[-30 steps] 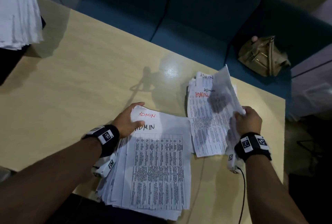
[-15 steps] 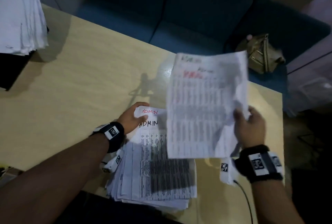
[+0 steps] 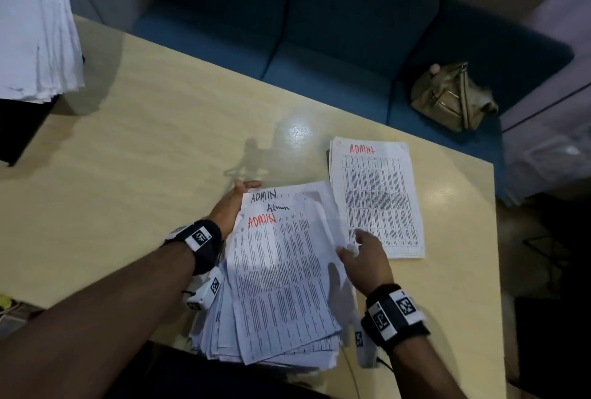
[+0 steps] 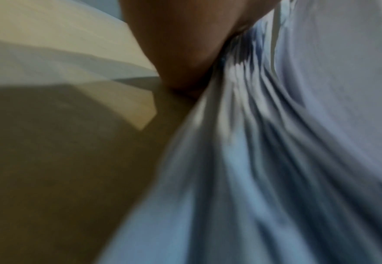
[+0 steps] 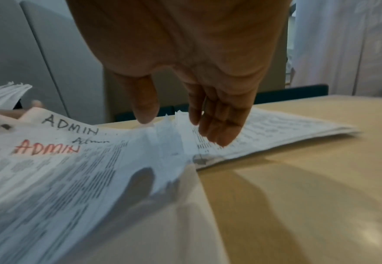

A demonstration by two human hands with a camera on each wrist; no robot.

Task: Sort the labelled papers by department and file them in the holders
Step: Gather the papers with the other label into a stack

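A thick stack of printed sheets (image 3: 281, 277) marked ADMIN lies at the table's near edge, with loose sheets skewed on top. My left hand (image 3: 236, 203) rests against its far left corner, thumb straight, fingers hidden under the top sheets. The left wrist view shows the heel of that hand (image 4: 185, 44) against the stack's edge (image 4: 275, 160). My right hand (image 3: 353, 243) hovers over the stack's right edge, holding nothing. In the right wrist view its fingers (image 5: 219, 128) point straight down just above a raised paper edge (image 5: 174, 117). A thinner ADMIN pile (image 3: 377, 200) lies to the right.
A tall white paper bundle (image 3: 32, 30) sits in a dark holder (image 3: 16, 130) at the far left. Behind the wooden table (image 3: 144, 158) is a blue sofa (image 3: 319, 46) with a tan bag (image 3: 451, 98). The table's right edge (image 3: 494, 254) is near the thin pile.
My right hand lifted a bundle of sheets off the right pile, carried it left, laid it on the near stack and let go. The left hand stayed at the stack's corner.
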